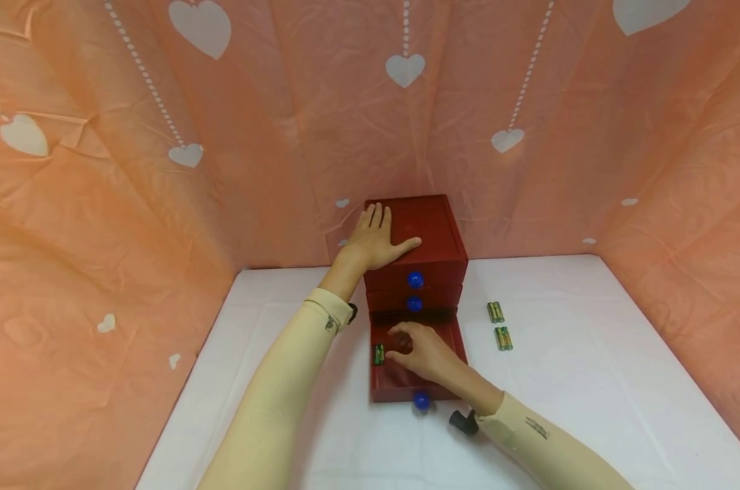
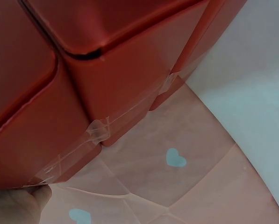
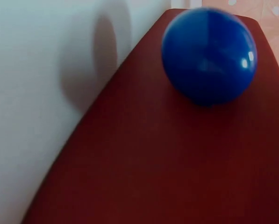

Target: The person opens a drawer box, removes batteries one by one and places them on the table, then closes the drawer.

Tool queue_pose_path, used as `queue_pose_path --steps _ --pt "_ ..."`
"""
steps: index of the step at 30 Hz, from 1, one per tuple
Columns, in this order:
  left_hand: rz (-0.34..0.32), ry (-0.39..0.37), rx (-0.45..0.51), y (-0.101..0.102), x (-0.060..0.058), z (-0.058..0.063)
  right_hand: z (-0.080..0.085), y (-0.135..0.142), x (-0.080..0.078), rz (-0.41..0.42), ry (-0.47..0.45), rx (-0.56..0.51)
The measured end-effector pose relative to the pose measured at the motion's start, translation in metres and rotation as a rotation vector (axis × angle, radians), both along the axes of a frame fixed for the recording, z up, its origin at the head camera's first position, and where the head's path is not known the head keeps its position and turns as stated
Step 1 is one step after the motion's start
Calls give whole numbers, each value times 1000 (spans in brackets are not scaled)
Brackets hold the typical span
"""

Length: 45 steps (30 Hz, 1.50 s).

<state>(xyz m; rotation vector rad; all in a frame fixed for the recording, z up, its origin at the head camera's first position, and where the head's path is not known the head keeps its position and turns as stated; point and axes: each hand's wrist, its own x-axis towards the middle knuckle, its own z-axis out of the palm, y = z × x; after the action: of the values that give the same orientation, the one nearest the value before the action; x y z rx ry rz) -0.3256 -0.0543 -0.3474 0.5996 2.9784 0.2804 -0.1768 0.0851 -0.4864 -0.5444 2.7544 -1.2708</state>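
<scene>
My left hand rests with spread fingers on the top of a small dark red drawer cabinet. In the left wrist view a little of that hand shows at the cabinet's side. The bottom drawer is pulled out. Over it, my right hand has bent fingers and a thumb standing apart, with nothing seen between them. A pair of green and gold batteries lies along the drawer's left wall, just left of the fingertips. The drawer's blue knob fills much of the right wrist view.
Two more battery pairs, a farther one and a nearer one, lie on the white table right of the cabinet. Blue knobs mark the upper drawer and middle drawer, both pushed in. An orange curtain with hearts encloses the table.
</scene>
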Motion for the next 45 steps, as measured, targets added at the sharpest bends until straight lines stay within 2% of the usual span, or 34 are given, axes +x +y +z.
queue_pose_path --steps 13,23,35,45 --pt "4 -4 3 0 0 0 0 -9 -7 36 12 41" --pt "5 -9 3 -1 0 0 -3 -12 -13 27 -8 66" --pt "1 -2 -1 0 -1 0 -16 -14 -18 59 23 71" --pt "6 -11 9 0 1 1 -25 -15 -21 56 60 81"
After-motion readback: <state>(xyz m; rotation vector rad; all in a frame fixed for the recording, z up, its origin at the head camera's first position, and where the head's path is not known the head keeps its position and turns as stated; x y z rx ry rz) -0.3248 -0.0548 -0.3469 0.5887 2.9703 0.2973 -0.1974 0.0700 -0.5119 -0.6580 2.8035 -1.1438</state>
